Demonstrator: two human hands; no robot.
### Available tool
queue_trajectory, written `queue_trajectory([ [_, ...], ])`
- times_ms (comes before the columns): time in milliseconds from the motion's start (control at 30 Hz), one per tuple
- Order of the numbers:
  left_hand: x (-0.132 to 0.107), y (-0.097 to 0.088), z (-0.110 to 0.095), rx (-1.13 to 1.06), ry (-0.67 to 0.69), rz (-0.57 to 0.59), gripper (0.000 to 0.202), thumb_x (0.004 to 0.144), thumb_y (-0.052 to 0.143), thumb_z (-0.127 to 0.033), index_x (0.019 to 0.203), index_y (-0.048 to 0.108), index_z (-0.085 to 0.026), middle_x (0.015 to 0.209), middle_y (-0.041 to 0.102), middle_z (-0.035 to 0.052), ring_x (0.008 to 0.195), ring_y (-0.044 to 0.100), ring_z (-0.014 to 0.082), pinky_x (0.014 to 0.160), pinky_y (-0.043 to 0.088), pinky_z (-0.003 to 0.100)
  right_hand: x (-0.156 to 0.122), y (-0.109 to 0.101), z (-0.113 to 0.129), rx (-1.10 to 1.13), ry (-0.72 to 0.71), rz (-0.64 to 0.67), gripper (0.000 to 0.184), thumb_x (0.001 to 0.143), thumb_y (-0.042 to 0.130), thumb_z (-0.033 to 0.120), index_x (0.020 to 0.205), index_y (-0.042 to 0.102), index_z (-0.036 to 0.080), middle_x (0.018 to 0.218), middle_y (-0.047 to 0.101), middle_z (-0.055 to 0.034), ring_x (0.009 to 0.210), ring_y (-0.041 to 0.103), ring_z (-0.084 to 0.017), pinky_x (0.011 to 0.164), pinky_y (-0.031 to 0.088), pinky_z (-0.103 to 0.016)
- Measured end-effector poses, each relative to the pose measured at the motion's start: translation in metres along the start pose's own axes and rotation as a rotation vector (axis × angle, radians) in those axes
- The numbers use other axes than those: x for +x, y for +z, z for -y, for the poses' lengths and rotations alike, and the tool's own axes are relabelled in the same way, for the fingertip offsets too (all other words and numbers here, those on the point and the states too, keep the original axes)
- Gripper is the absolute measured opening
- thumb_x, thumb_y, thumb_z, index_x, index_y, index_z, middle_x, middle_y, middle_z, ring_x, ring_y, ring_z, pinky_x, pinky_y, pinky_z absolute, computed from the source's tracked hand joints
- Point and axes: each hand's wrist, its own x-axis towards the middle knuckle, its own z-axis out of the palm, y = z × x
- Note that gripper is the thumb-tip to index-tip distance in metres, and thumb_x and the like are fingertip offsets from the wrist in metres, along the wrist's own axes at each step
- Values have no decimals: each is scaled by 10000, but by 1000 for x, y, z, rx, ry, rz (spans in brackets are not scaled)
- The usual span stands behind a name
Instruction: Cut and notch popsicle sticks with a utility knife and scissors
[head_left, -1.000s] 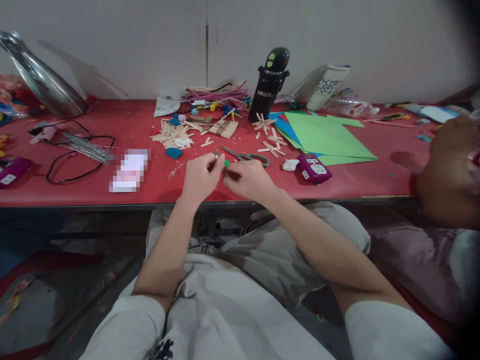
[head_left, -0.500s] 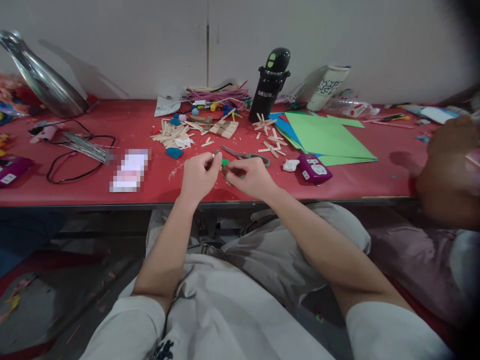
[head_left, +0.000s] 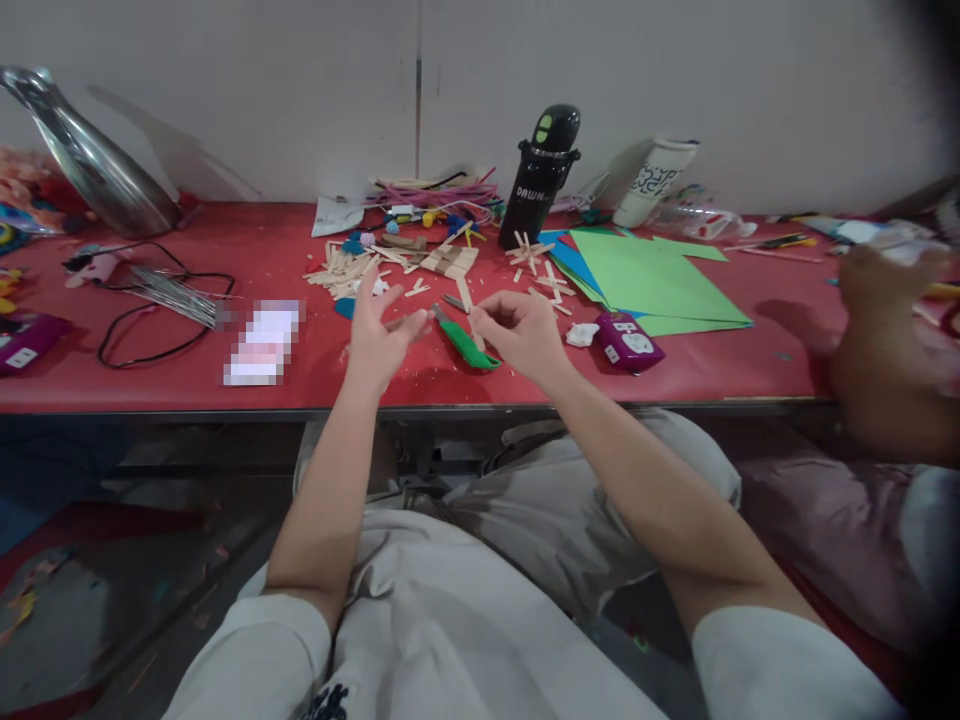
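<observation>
My left hand (head_left: 381, 335) is raised over the table's front part with its fingers apart and nothing in them. Between the thumb and fingers of my right hand (head_left: 523, 335) is a short flat wooden craft stick (head_left: 466, 296), held upright. A green-handled cutter (head_left: 469, 345) with a grey tip lies on the table between both hands, its tip close to my left thumb. Behind it the scissors (head_left: 451, 300) show only their blades; my right hand covers the rest. Cut wooden stick pieces (head_left: 341, 270) and a joined stick panel (head_left: 452, 262) lie beyond.
Stick star shapes (head_left: 529, 252), green paper sheets (head_left: 660, 275), a purple pack (head_left: 628, 342) and a black bottle (head_left: 536, 190) are to the right. A blurred phone-like rectangle (head_left: 262, 342), wires (head_left: 169, 290) and a steel bottle (head_left: 105, 160) stand left. A co-worker's hand (head_left: 885, 340) is at far right.
My hands have moved apart. The green-handled cutter, earlier held between them, now lies on the table. My left hand has opened, and the craft stick now shows in my right hand.
</observation>
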Motion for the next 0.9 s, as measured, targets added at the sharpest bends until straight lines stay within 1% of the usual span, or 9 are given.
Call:
queue_trajectory([
  [100, 2, -9, 6, 116, -66, 3, 474, 802, 767, -489, 1149, 683, -177, 925, 784, 115, 819, 767, 248, 816, 621, 412, 3, -3, -2, 12, 7, -19, 242, 852, 655, 336, 658, 621, 195, 504, 605, 3, 423, 468, -100, 442, 354, -268],
  [233, 1, -12, 5, 58, 55, 253, 661, 716, 831, -455, 1316, 636, -257, 1503, 577, 137, 1443, 490, 326, 1127, 474, 476, 3, 0, -5, 24, -5, 20, 243, 852, 667, 344, 664, 630, 195, 506, 610, 10, 419, 447, -90, 447, 347, -268],
  [300, 1, -13, 1, -139, 14, 353, 740, 744, 784, -551, 1408, 552, -320, 1625, 431, 93, 1518, 376, 318, 1180, 408, 503, 3, 2, -5, 59, 6, 30, 243, 851, 675, 350, 669, 642, 192, 509, 615, 10, 418, 446, -89, 442, 346, -266],
  [433, 0, -16, -11, -311, -55, 476, 748, 921, 254, -806, 1421, 543, -332, 1504, 582, 105, 1453, 482, 303, 1155, 419, 564, 4, 0, -3, 111, 17, -19, 266, 856, 683, 357, 650, 640, 195, 504, 610, 11, 424, 454, -91, 437, 354, -259],
  [533, -6, -13, -23, 190, 147, 507, 706, 986, 189, -702, 1500, 489, -322, 1577, 501, 96, 1499, 410, 326, 1183, 371, 604, 6, -4, -1, 135, 23, -75, 289, 855, 688, 359, 623, 627, 199, 500, 604, 14, 431, 464, -90, 444, 365, -253],
  [600, -17, -6, -31, 578, 308, 485, 632, 916, 577, -516, 1512, 490, -327, 1702, 272, 41, 1595, 73, 385, 1254, 54, 680, 9, -7, -1, 158, 30, -115, 290, 843, 694, 339, 599, 628, 197, 491, 598, 15, 437, 470, -86, 450, 371, -245],
  [667, -32, 5, -38, 873, 381, 510, 796, 812, 662, -231, 1563, 413, -323, 1737, 104, 18, 1575, -144, 400, 1185, -169, 721, 13, -10, -3, 194, 37, -161, 278, 836, 693, 322, 595, 631, 197, 495, 592, 21, 448, 478, -81, 470, 392, -238],
  [767, -58, 24, -48, 1268, 452, 500, 932, 772, 584, -77, 1631, 239, -184, 1726, -15, 146, 1564, -139, 432, 1145, -148, 786, 17, -13, -8, 259, 52, -218, 262, 836, 687, 324, 612, 622, 203, 518, 580, 33, 466, 483, -75, 495, 415, -230],
  [900, -84, 39, -61, 1334, 558, 489, 877, 820, 503, -62, 1638, 208, -173, 1719, 30, 173, 1567, -78, 440, 1137, -101, 820, 18, -14, -13, 312, 77, -228, 232, 820, 699, 319, 627, 640, 203, 543, 579, 34, 478, 489, -77, 493, 415, -232],
])
